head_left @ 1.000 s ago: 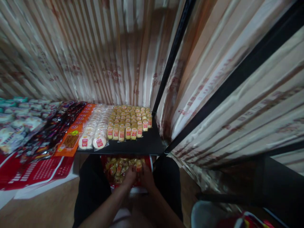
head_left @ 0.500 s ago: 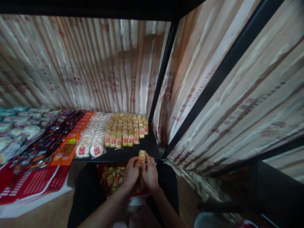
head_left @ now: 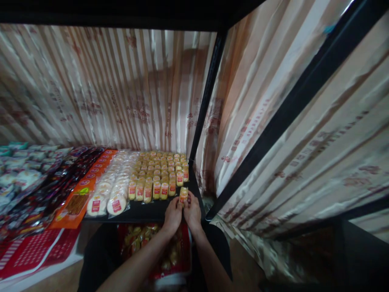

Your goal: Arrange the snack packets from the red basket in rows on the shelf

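A small yellow wrapped snack cake with a red label stands upright between my two hands, just over the front edge of the black shelf. My left hand pinches it from the left and my right hand from the right. Beyond my hands, rows of the same wrapped snack cakes stand on the shelf, labels forward. Between my legs, below the shelf edge, a red container holds more loose yellow packets, partly hidden by my left forearm.
Left of the cakes lie stacked round white wafers, an orange packet, dark shiny packets and white packets. A red basket is at lower left. Black posts and pleated curtains enclose the shelf.
Both hands have moved forward with the snack cake, from the shelf's front edge to above its surface. The camera view has tilted and shifted slightly, showing more of the red container.
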Tool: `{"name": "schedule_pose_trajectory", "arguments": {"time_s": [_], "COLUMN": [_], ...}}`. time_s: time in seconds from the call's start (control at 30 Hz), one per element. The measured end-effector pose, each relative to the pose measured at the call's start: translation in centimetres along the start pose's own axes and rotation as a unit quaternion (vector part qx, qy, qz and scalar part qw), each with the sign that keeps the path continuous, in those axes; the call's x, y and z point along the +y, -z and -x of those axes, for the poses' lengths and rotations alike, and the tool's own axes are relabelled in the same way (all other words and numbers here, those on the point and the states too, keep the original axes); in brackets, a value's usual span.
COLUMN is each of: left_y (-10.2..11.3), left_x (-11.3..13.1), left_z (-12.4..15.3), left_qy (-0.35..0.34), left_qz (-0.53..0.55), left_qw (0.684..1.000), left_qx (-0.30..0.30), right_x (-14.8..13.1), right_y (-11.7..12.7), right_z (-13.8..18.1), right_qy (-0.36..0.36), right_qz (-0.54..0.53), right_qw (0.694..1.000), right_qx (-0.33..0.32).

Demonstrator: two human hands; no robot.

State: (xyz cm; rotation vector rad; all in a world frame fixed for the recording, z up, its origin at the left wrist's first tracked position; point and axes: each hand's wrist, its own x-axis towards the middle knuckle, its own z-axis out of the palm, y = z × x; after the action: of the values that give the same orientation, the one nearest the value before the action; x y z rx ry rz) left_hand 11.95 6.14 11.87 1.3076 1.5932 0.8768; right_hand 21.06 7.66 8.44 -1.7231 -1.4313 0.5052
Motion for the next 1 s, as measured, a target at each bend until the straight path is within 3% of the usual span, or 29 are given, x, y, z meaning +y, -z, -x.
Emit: {"name": "schedule_pose_trajectory", "arguments": {"time_s": [0.47,0.8,1.0], "left_y": [-0.1,-0.5,-0.7], "left_x": [0.8,-0.5,-0.8], "left_z": [-2.0,-2.6,-2.8], "left_qy": [-0.007,-0.035,-0.042], "left_qz": [-0.022,0.023,0.008], "left_qw": [0.999,0.999,0.999], "left_qx": [0.025,0.030,0.012], "right_x": [-0.4,1.4,1.9], "right_y": [-2.0,-3.5,-4.1], "right_z": [-4.7,-2.9,-2.8], "right_qy": [0.041,0.060,0.087], "right_qz": [-0.016,-0.039,-0.021], "right_qw": [0.999,0.996,0.995], "right_qx": [0.011,0.056,0.032]}}
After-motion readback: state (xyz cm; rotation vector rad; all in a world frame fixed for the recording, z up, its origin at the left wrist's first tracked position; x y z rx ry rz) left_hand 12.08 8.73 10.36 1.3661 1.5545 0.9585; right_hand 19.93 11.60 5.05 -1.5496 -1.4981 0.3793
